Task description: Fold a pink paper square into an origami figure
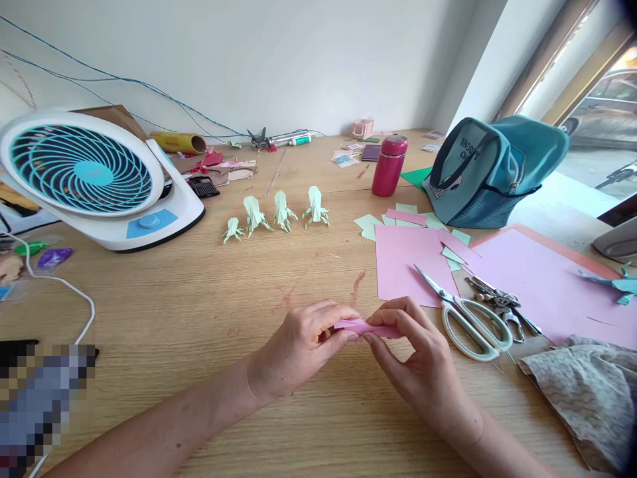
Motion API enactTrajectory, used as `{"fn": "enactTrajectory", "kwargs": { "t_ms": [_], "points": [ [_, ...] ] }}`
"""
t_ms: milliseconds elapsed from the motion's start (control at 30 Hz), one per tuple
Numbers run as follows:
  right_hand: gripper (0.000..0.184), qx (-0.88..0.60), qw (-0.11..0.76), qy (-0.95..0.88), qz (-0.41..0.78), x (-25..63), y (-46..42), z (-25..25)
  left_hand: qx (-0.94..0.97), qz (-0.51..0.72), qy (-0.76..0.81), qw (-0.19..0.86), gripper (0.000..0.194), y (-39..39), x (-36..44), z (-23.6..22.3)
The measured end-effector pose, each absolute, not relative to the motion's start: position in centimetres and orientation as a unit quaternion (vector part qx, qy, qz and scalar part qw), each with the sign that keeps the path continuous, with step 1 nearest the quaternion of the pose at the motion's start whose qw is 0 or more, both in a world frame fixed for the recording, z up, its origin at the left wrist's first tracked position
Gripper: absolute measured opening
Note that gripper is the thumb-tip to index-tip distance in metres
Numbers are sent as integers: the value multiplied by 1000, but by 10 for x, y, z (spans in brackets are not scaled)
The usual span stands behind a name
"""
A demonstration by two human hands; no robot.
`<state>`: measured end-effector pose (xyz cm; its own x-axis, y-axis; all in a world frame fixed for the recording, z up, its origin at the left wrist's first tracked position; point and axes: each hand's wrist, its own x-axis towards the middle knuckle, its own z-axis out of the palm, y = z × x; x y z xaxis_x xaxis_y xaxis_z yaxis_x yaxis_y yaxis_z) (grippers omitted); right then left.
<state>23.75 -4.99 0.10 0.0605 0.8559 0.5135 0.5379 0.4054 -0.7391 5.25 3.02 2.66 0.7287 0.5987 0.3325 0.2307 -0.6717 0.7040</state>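
My left hand (303, 345) and my right hand (415, 362) meet low over the wooden table (199, 312). Both pinch a small folded pink paper piece (365, 326) between thumbs and fingertips, the left at its left end, the right along its right side. Just behind the hands lies a pink paper sheet (405, 262). White-handled scissors (465, 315) rest right of my right hand, blades pointing up-left over the sheet. Several pale green folded paper figures (281, 214) stand in a row farther back.
A white and teal fan (97, 176) stands at the left with a white cable (74, 292). A magenta flask (389, 166) and teal backpack (490, 169) sit behind. Keys (500, 302), a large pink sheet (547, 285), patterned cloth (587, 392) and green paper scraps (423, 222) lie right.
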Motion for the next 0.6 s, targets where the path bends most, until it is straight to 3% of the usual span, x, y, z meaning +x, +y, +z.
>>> {"fn": "enactTrajectory", "kwargs": {
  "t_ms": [600],
  "points": [
    [17,-494,490,-710,111,240,-49,-3,876,271,206,342,17,33,51,30]
  ]
}}
